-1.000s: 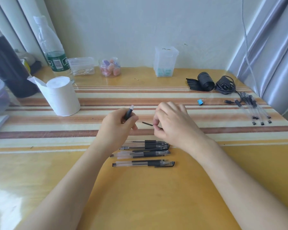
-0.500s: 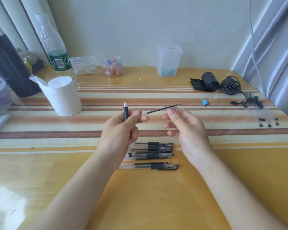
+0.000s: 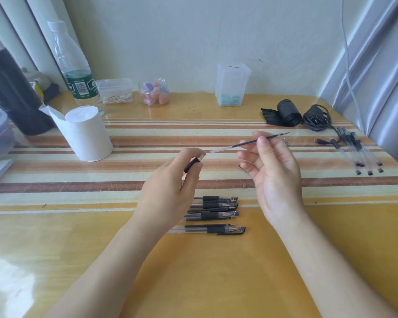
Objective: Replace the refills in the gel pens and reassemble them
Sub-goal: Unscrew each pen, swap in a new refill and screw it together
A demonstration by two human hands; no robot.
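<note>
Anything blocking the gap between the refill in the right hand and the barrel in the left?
Nothing visible does. The thin black refill, pinched in the right hand, points its pale end at the black-gripped pen barrel held in the left hand; only open air lies between them.

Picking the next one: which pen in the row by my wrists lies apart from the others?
The gel pen nearest you; the other pens lie bunched together beyond it.
</note>
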